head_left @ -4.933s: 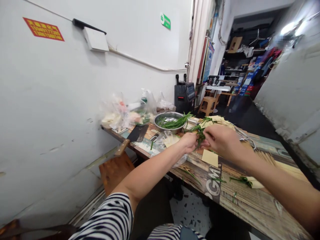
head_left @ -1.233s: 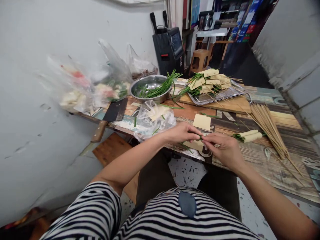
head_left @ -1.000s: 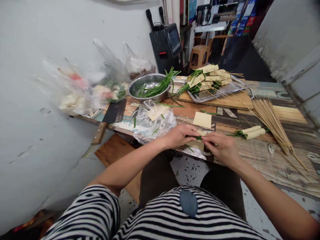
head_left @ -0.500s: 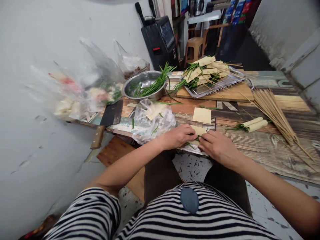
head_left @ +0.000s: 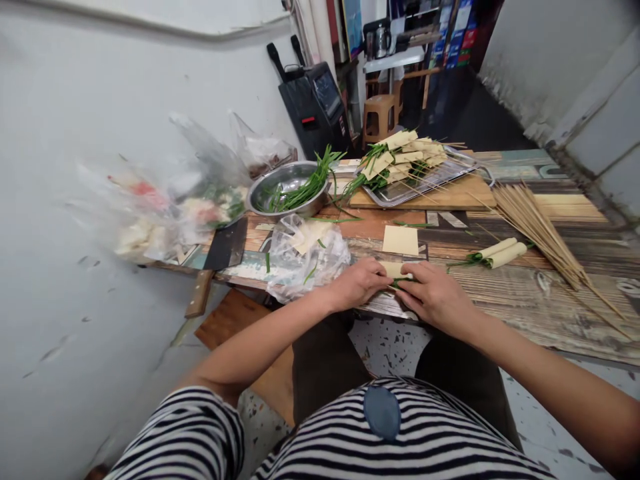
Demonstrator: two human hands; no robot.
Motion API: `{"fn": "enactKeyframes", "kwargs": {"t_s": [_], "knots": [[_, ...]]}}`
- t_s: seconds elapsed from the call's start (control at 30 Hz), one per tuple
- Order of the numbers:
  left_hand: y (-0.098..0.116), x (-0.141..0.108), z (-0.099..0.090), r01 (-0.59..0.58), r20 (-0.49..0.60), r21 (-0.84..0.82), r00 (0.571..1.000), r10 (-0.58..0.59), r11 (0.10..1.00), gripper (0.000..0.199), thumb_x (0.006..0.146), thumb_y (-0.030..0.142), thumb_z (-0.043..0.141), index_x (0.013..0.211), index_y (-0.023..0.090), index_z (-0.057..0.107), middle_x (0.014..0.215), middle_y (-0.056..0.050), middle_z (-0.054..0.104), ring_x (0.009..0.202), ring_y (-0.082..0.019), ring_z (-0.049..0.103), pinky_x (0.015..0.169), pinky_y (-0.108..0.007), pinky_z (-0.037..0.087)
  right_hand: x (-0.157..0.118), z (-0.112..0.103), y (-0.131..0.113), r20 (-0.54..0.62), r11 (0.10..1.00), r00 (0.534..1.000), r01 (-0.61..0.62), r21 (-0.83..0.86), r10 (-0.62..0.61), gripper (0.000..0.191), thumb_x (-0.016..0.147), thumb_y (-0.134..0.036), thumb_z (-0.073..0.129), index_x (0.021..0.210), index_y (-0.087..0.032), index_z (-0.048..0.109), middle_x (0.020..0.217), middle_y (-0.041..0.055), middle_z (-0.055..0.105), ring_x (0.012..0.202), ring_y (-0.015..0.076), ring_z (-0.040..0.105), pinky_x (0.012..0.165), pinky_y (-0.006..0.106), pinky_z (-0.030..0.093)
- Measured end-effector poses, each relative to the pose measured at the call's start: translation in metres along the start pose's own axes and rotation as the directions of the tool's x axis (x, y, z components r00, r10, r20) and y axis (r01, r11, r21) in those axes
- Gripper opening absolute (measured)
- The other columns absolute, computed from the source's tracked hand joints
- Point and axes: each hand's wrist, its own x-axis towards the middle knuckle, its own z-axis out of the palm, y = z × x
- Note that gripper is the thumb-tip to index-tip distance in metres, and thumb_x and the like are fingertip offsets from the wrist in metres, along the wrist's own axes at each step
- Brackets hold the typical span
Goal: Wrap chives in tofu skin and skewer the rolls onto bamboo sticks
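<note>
Near the table's front edge, my left hand [head_left: 361, 283] and my right hand [head_left: 431, 291] pinch the two ends of a pale yellow tofu sheet [head_left: 394, 269] curled around green chives. The fingertips partly hide the roll. Just beyond it lies a flat square tofu sheet [head_left: 401, 240]. Two finished rolls [head_left: 505, 253] with chive ends poking out rest to the right, beside a bundle of bamboo skewers [head_left: 543, 230]. Left of my left hand sits a clear plastic bag [head_left: 309, 257] with more sheets in it.
A steel bowl [head_left: 265, 193] of chives stands at the back left. Behind the hands, a metal tray [head_left: 395, 194] of skewered rolls rests on a wooden board [head_left: 463, 193]. A cleaver [head_left: 225, 245] lies at the left edge, its handle overhanging. Filled plastic bags [head_left: 200, 200] stand by the wall.
The tofu sheet is curled further over the chives between my hands, and my right fingers are more bent around it. The whole view has shifted slightly.
</note>
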Motion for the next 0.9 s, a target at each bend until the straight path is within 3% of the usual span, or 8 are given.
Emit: {"fn": "enactKeyframes", "kwargs": {"t_s": [0.17,0.33,0.57,0.7,0.9], "knots": [[-0.002,-0.005,0.009,0.126,-0.139,-0.17,0.979,-0.15,0.977,0.02,0.091,0.027,0.055,0.09,0.019,0.073,0.086,-0.007,0.071,0.081,-0.015,0.062,0.08,-0.03,0.045,0.001,0.005,0.009,0.063,0.981,0.996,-0.075,0.176,0.065,0.029,0.093,-0.025,0.046,0.08,-0.017,0.07,0.076,0.0066,0.062,0.074,0.0161,0.053,0.068,0.028,0.039],[-0.002,-0.008,0.008,0.096,-0.189,-0.174,0.973,-0.129,0.98,0.022,0.092,0.028,0.054,0.101,0.017,0.071,0.083,-0.007,0.073,0.079,-0.015,0.064,0.078,-0.03,0.046,0.006,0.006,0.02,0.136,0.9,0.978,-0.197,0.389,0.156,0.023,0.091,-0.025,0.051,0.083,-0.018,0.071,0.074,0.0043,0.061,0.07,0.0141,0.055,0.065,0.024,0.039],[-0.003,-0.012,0.004,-0.08,-0.151,0.107,0.984,0.096,0.991,0.029,0.096,0.018,0.04,0.112,0.02,0.065,0.091,-0.008,0.071,0.081,-0.014,0.062,0.074,-0.029,0.044,0.015,-0.002,0.015,0.223,0.912,0.956,-0.256,0.321,0.19,0.026,0.09,-0.02,0.047,0.077,-0.017,0.069,0.076,0.005,0.061,0.071,0.0142,0.056,0.064,0.024,0.036],[-0.002,-0.014,0.003,-0.089,-0.163,0.201,0.979,0.123,0.976,0.026,0.095,0.016,0.043,0.113,0.019,0.062,0.087,-0.005,0.072,0.073,-0.012,0.061,0.067,-0.027,0.042,0.02,-0.004,0.014,0.267,0.914,0.935,-0.304,0.269,0.233,0.025,0.088,-0.017,0.047,0.074,-0.017,0.069,0.077,0.0056,0.063,0.071,0.0145,0.057,0.064,0.024,0.035],[0.002,-0.014,0.002,-0.067,-0.133,0.302,0.985,0.112,0.951,0.022,0.095,0.019,0.044,0.101,0.018,0.065,0.1,-0.008,0.069,0.082,-0.015,0.062,0.068,-0.028,0.042,0.027,-0.008,0.015,0.33,0.916,0.908,-0.338,0.215,0.258,0.024,0.084,-0.016,0.05,0.07,-0.017,0.069,0.076,0.0065,0.067,0.069,0.0156,0.059,0.062,0.024,0.035]]}}
